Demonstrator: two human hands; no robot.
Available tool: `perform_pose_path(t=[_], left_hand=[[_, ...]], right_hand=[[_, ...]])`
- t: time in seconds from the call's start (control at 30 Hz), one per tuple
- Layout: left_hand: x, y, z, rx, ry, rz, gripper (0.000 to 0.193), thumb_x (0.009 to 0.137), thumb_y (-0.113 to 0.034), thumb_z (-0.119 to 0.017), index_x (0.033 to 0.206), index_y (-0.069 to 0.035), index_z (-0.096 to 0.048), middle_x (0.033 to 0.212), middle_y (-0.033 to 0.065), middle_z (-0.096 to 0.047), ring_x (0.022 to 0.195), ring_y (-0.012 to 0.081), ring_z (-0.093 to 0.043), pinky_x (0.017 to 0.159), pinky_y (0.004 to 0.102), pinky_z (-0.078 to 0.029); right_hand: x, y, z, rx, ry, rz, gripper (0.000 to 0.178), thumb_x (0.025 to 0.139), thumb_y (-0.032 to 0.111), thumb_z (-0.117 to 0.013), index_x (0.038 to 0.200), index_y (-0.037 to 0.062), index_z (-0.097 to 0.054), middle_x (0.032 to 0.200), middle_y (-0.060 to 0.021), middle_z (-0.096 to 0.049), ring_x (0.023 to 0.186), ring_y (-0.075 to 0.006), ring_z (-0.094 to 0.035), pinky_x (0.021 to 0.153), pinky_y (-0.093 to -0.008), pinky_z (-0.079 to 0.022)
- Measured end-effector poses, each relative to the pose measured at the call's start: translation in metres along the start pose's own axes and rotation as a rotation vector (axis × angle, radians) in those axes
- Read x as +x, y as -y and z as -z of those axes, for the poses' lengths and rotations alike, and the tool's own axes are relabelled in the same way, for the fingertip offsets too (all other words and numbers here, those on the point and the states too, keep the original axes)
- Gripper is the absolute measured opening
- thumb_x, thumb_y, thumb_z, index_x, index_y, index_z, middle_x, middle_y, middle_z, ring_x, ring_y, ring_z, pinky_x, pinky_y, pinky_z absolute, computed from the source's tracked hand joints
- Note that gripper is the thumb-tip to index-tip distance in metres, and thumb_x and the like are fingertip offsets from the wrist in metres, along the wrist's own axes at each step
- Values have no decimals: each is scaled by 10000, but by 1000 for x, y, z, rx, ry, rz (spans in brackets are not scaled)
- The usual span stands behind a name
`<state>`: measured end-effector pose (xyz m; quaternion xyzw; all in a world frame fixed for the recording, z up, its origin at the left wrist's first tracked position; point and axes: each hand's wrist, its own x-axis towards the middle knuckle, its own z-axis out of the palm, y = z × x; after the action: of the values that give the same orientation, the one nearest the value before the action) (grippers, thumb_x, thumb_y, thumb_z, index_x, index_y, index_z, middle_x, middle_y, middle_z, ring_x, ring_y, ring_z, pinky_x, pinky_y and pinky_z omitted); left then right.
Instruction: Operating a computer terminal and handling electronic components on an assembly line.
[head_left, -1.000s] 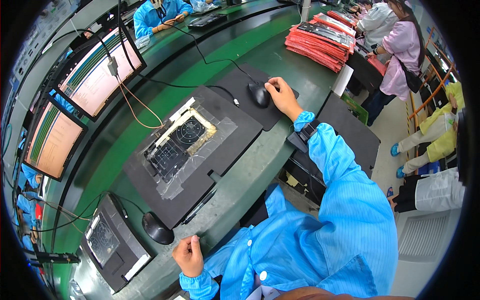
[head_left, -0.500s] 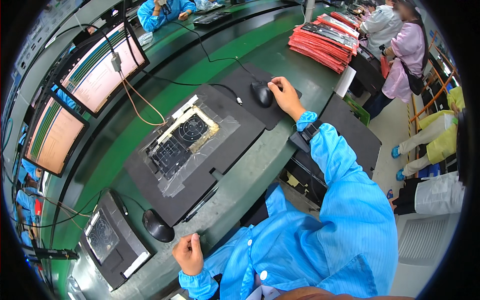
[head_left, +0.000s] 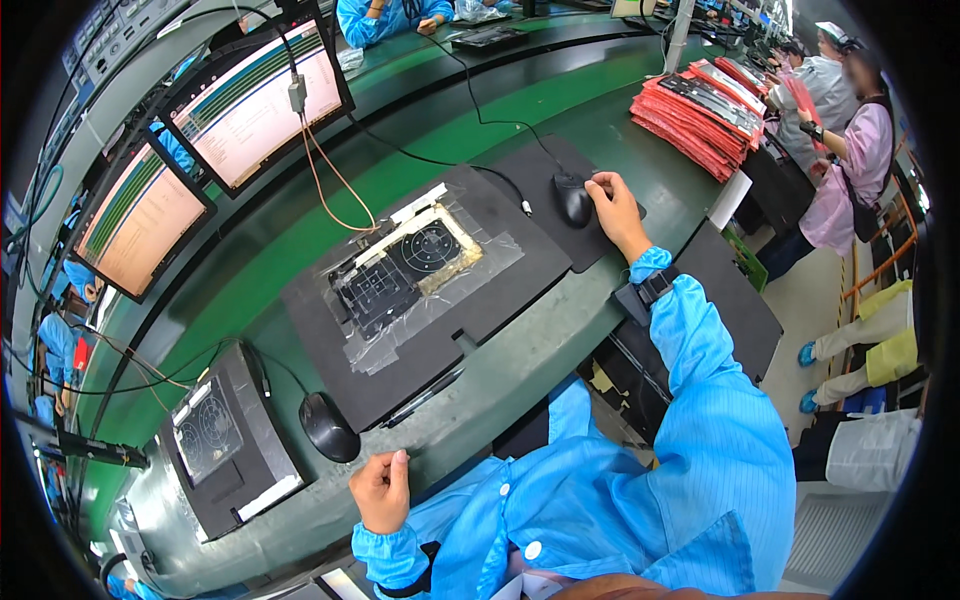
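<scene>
My right hand (head_left: 618,212), its fingers curled and closed, rests against the right edge of a black computer mouse (head_left: 573,200); it is not wrapped round it. The mouse lies on a dark mat (head_left: 545,222). My left hand (head_left: 381,490) makes a loose fist with the thumb on top, at the bench's near edge and holding nothing I can see. Close to it lies a second black mouse (head_left: 329,427). Between the hands, a black board (head_left: 470,300) carries a taped-down fixture (head_left: 405,262) with a round, ring-marked dark pad and a gridded part. A black pen (head_left: 422,398) lies along its near edge.
Two monitors (head_left: 262,100) stand at the far left, with cables trailing to the bench. A smaller fixture board (head_left: 235,440) sits at the left. Stacked red sleeves (head_left: 697,115) lie at the back right. Co-workers are across the bench and at the right; a person in pink (head_left: 850,190) stands there.
The whole view has shifted, so the bench sits farther right in the picture. My right hand stays beside its mouse and my left hand remains closed at the bench edge.
</scene>
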<state>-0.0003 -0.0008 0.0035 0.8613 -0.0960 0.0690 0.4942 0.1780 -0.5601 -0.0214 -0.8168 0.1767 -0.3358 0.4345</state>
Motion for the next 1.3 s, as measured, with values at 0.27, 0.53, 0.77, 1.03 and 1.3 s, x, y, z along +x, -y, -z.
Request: perform_pose_path(t=[0.27, 0.53, 0.77, 1.03, 1.3], left_hand=[[-1, 8, -3, 13, -1, -45, 181, 980, -113, -772, 855, 6, -718, 616, 75, -631, 545, 121, -550, 529, 313, -405], [-2, 0, 0, 25, 40, 6, 192, 985, -111, -755, 844, 12, -714, 623, 62, -628, 548, 121, -532, 533, 305, -394], [-3, 3, -5, 23, -3, -51, 273, 1042, -159, -710, 835, 18, -692, 600, -9, -526, 570, 54, -424, 525, 285, -287], [-4, 10, -4, 35, -10, -95, 239, 1036, -121, -701, 837, 10, -684, 605, 3, -542, 541, 69, -437, 511, 285, -315], [-4, 12, 8, 258, 145, -84, 210, 1044, -166, -712, 921, -7, -774, 769, 130, -740, 629, 257, -657, 609, 387, -516]], right_hand=[[-1, -3, 1, 50, -14, 40, 370, 1000, 287, -733, 1191, -22, -660, 1142, -158, -725, 1096, -260, -714, 973, -369, -543], [-1, -2, 3, 69, 16, 13, 407, 1020, 307, -689, 1226, -38, -632, 1144, -170, -721, 1109, -269, -711, 982, -373, -532], [-3, 4, 5, 121, 23, 13, 395, 1021, 307, -702, 1212, -33, -637, 1163, -162, -716, 1120, -254, -701, 985, -370, -528], [-4, 7, 3, 112, 9, -2, 396, 1018, 326, -714, 1200, -18, -640, 1178, -159, -710, 1143, -273, -693, 1017, -385, -523], [-3, 7, 8, 75, 8, -31, 432, 1009, 351, -710, 1215, -22, -636, 1242, -180, -680, 1184, -297, -673, 1040, -397, -519]])
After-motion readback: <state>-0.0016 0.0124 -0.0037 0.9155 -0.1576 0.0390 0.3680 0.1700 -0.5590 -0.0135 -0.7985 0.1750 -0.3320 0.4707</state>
